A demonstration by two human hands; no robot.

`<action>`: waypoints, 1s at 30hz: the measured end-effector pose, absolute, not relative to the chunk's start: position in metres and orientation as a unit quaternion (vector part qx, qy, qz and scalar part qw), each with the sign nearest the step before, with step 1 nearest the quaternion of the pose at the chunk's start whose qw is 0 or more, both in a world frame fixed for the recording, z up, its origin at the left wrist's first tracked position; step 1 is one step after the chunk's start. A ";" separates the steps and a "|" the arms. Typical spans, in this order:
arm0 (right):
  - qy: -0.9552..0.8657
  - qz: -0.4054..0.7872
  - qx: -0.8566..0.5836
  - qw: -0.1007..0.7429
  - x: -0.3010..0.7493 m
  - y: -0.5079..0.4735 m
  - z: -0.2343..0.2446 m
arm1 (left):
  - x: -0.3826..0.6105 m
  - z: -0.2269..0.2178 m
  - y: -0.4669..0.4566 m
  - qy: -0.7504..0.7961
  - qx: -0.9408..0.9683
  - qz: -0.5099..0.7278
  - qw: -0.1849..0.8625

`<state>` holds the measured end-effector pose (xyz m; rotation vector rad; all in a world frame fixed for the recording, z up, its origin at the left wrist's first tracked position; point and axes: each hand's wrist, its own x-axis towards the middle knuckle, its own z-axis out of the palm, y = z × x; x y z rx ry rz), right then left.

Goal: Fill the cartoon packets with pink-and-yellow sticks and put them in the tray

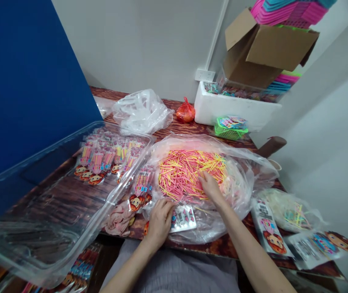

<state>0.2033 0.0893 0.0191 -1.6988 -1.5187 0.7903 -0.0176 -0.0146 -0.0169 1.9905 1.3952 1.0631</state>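
Observation:
A clear plastic bag [244,199] lies spread open, filled with a heap of thin pink and yellow sticks [180,173]. My right hand [209,185] reaches into the right part of the heap, its fingers pinched together among the sticks; the fingertips are partly hidden. At the bag's front edge, my left hand [162,215] is closed on the left end of a silver printed packet [184,218]. Just left of it lie several filled packets [142,185] with cartoon heads, beside a crumpled pink cloth [119,219].
A clear plastic tub [113,199] with many filled packets [96,160] stands left. Behind are a crumpled bag [143,110], a red bag [185,112], a green basket [230,131] and a white foam box [235,110]. Packet stacks [270,228] lie right.

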 end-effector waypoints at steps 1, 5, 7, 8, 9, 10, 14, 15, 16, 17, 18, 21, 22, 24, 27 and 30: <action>-0.566 0.338 -0.644 0.387 0.206 0.089 0.020 | -0.018 -0.017 -0.015 0.510 0.727 0.391 0.243; -0.485 0.477 -0.564 0.468 0.207 0.075 0.027 | -0.019 -0.012 -0.015 0.501 0.722 0.406 0.249; -0.457 0.526 -0.532 0.481 0.203 0.063 0.032 | -0.020 -0.007 -0.014 0.498 0.715 0.419 0.255; -0.437 0.554 -0.514 0.488 0.200 0.058 0.035 | -0.021 -0.003 -0.014 0.500 0.709 0.425 0.259; -0.409 0.585 -0.492 0.499 0.197 0.053 0.039 | -0.022 0.001 -0.013 0.503 0.702 0.430 0.264; -0.376 0.617 -0.466 0.511 0.193 0.049 0.043 | -0.023 0.004 -0.012 0.507 0.693 0.434 0.272; -0.290 0.693 -0.366 0.549 0.175 0.042 0.062 | -0.026 0.012 -0.010 0.512 0.660 0.441 0.329; -0.290 0.693 -0.353 0.557 0.170 0.041 0.066 | -0.026 0.013 -0.009 0.510 0.653 0.440 0.346; -0.292 0.688 -0.344 0.568 0.165 0.041 0.070 | -0.025 0.013 -0.009 0.507 0.647 0.439 0.362; -0.294 0.680 -0.337 0.582 0.160 0.041 0.073 | -0.025 0.012 -0.008 0.505 0.642 0.437 0.377; -0.294 0.670 -0.332 0.595 0.155 0.041 0.075 | -0.025 0.012 -0.008 0.501 0.636 0.438 0.390; -0.290 0.658 -0.324 0.615 0.144 0.039 0.074 | -0.023 0.009 -0.008 0.491 0.616 0.452 0.418; -0.289 0.661 -0.322 0.613 0.142 0.038 0.073 | -0.023 0.008 -0.008 0.491 0.608 0.458 0.424; -0.286 0.672 -0.321 0.603 0.139 0.033 0.069 | -0.023 0.007 -0.008 0.490 0.596 0.464 0.434; -0.291 0.683 -0.343 0.575 0.140 0.026 0.067 | -0.025 0.008 -0.009 0.481 0.608 0.464 0.430; -0.324 0.676 -0.388 0.537 0.141 0.023 0.072 | -0.028 0.014 -0.010 0.471 0.655 0.443 0.391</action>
